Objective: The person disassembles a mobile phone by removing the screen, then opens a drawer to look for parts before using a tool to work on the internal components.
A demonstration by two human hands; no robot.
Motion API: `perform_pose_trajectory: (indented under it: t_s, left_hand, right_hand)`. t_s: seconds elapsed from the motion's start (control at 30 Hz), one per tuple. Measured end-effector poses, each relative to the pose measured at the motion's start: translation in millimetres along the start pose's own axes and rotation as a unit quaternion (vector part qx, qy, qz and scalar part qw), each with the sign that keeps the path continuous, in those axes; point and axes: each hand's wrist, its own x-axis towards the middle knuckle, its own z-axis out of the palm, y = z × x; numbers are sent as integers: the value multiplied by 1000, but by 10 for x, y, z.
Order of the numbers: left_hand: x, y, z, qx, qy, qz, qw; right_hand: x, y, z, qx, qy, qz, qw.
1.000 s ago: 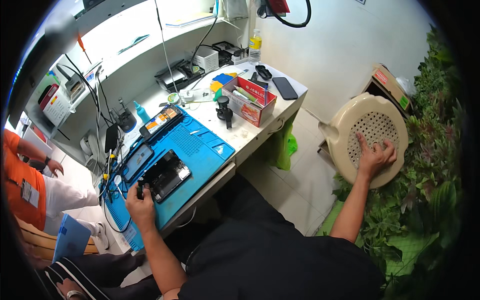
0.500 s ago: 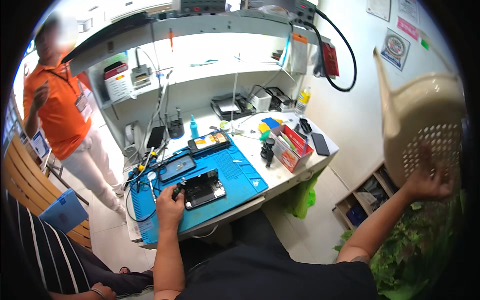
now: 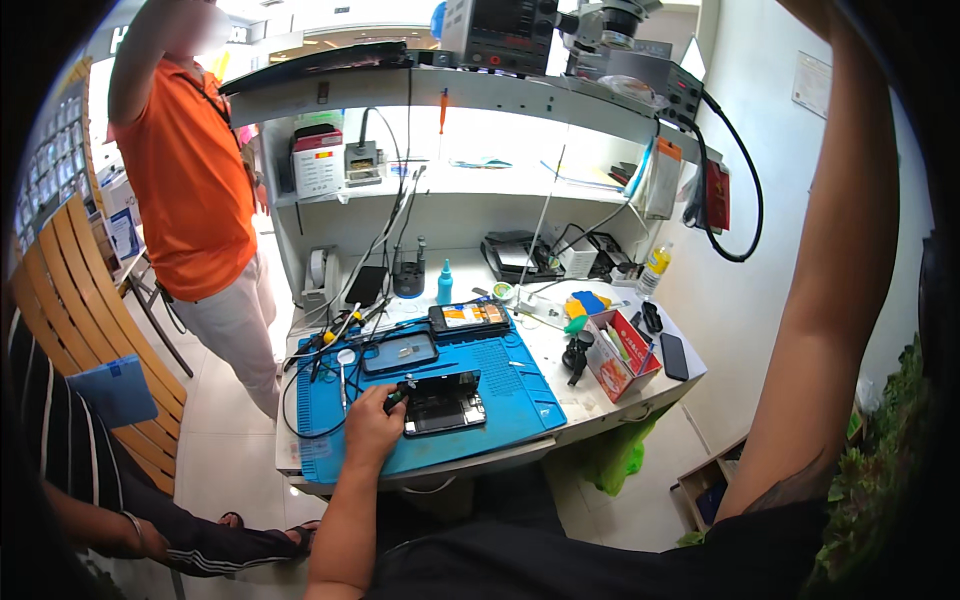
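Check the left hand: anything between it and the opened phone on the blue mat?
Nothing visible. The left hand already rests on the blue mat at the left edge of the opened phone, fingers touching it. The right arm is raised up out of frame, its hand unseen.

My left hand [image 3: 372, 425] rested on the blue rubber work mat [image 3: 520, 385], fingers touching the opened black smartphone [image 3: 445, 403]. My right arm rose out of view at the frame's top. A person in an orange shirt [image 3: 190, 170] stood left of the white workbench [image 3: 610, 400].
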Motion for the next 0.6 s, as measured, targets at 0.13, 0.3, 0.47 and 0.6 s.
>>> perform_pose_trajectory:
  t_s: [0.13, 0.3, 0.47, 0.6]
  left_hand:
    - [-3, -2, -3, 13, 6, 27, 1000]
    - [-24, -33, -21, 23, -8, 23, 999]
    - [-8, -13, -30, 14, -16, 5, 1000]
    - [52, -66, 119, 29, -3, 36, 999]
  right_hand:
    - [380, -457, 512, 57, -66, 4, 996]
    - [580, -1020, 931, 112, -135, -1, 984]
    - [607, -1425, 1191, 153, -180, -17, 972]
    - [527, -1594, 1159, 179, -190, -49, 964]
